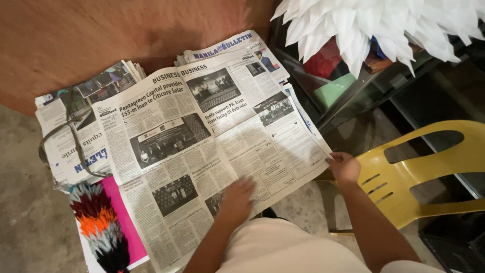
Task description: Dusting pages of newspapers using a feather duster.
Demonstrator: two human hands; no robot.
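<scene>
An open newspaper sheet (202, 146) lies spread over stacks of folded papers on the floor, tilted so its top points up and right. My left hand (236, 198) rests flat on the sheet's lower middle, slightly blurred, fingers together on the paper. My right hand (343, 166) pinches the sheet's right corner at its edge, next to a yellow plastic chair. My knee in light cloth (283, 247) fills the bottom centre.
A tied bundle of newspapers (70, 131) sits at left. A feathered piece in orange, grey and black on pink card (103, 225) lies lower left. A yellow chair (419, 172) stands right. White paper feathers (384, 25) and a dark shelf (353, 96) are upper right.
</scene>
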